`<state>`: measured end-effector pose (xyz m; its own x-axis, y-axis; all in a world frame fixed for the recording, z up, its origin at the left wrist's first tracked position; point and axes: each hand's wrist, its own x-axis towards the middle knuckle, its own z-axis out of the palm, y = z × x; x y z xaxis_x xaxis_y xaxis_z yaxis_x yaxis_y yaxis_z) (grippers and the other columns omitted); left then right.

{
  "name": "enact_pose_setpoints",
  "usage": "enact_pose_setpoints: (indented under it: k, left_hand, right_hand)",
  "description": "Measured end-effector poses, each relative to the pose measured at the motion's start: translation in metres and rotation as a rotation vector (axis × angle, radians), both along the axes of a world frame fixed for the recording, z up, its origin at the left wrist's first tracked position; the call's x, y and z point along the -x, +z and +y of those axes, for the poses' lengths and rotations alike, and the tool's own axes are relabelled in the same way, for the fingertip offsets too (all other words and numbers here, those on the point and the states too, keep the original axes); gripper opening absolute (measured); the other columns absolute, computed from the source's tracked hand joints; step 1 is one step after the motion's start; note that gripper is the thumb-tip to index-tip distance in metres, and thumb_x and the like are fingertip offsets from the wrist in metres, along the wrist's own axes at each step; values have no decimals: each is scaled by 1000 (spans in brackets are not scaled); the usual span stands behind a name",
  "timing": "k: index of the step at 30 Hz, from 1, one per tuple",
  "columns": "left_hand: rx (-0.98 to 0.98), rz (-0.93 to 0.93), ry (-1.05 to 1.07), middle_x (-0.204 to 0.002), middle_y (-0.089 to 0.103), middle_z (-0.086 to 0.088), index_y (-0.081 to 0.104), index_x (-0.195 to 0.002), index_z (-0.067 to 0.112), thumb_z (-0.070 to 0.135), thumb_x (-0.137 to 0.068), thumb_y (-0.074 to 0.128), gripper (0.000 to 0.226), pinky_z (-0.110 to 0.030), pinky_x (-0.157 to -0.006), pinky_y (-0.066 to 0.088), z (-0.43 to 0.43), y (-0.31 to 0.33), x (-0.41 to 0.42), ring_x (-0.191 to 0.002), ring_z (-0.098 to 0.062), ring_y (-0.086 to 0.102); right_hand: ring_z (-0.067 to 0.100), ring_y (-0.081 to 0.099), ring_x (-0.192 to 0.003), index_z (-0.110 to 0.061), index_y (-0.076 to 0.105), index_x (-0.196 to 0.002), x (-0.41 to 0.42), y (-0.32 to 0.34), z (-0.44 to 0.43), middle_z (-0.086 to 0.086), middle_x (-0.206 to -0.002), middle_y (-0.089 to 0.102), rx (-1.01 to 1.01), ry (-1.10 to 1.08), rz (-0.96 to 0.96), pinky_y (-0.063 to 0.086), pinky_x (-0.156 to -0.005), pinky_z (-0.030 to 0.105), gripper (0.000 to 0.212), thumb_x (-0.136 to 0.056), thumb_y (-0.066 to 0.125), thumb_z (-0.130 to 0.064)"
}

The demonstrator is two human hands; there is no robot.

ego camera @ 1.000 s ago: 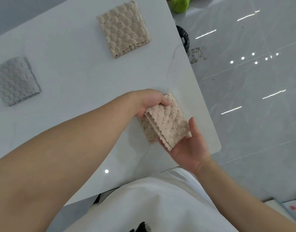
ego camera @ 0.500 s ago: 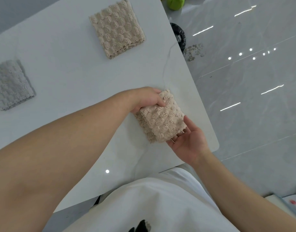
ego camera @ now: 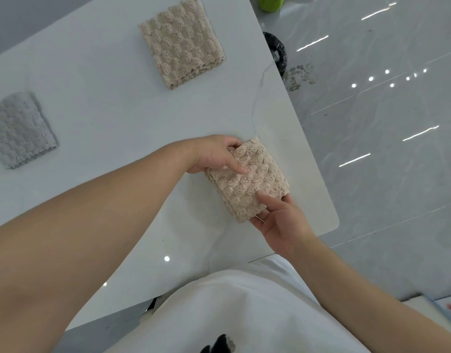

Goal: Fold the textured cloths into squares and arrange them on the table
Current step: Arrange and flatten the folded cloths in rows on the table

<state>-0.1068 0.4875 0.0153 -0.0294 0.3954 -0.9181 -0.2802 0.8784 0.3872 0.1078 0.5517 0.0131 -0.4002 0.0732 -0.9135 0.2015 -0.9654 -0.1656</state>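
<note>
Beige cloth (ego camera: pixel 248 178), folded into a thick bumpy square, sits between our two hands close to the right edge of the table (ego camera: pixel 104 98), not far from its near right corner; from our head view we cannot tell whether it rests fully on the tabletop or is lifted a little. Our left hand (ego camera: pixel 214 155) pinches the cloth's far left corner, thumb lying on top and the other fingers tucked around the edge; our right hand (ego camera: pixel 278 220) clamps the near edge, thumb pressed on the top face and fingers underneath. The stacked layers show along the cloth's left side.

A second beige cloth (ego camera: pixel 181 42), folded square, lies flat toward the far edge of the table, well apart from the one we hold; a grey cloth (ego camera: pixel 19 129), also folded square, lies by the left edge. Beyond the table's right edge we see glossy pale floor (ego camera: pixel 372 123), a black object (ego camera: pixel 279 53) partly hidden by the tabletop, and something green (ego camera: pixel 270 2) at the top of the view. Our white shirt (ego camera: pixel 245 314) fills the bottom.
</note>
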Motion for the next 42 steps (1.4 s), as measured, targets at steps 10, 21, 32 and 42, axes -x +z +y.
enact_pose_setpoints:
  k: [10,21,32,42]
  left_hand:
    - [-87,562,-274,-99,61,5,65,-115,21,1,-78,78,44,-22,-71,44,-28,-2,-9,-83,-11,56]
    - [-239,914,-408,-124,56,2,58,-125,21,7,-86,64,42,-35,-86,51,-45,-16,-29,-110,-22,58]
    - [-664,1352,-1126,-169,11,-7,18,-161,10,33,-109,27,57,-47,-125,17,-30,-35,-24,-157,-26,10]
    - [-689,1340,-1454,-169,-12,0,-9,-162,19,55,-104,3,69,-61,-122,-4,-23,-63,7,-156,-24,-8]
  right_hand:
    - [35,75,-94,-12,54,-124,4,-11,-26,13,-116,72,-160,197,-278,63,-66,39,38,-92,67,3]
    - [32,75,-62,-10,48,-92,0,-6,-26,19,-75,72,-390,547,-347,59,-57,39,29,-94,73,-25]
    - [41,53,-130,-5,70,-106,-16,-32,6,20,-135,60,-2120,1230,82,41,-108,49,26,-95,67,-29]
    - [38,20,-154,-5,50,-147,-42,-65,16,22,-164,24,-1967,1527,156,26,-120,58,51,-106,49,-35]
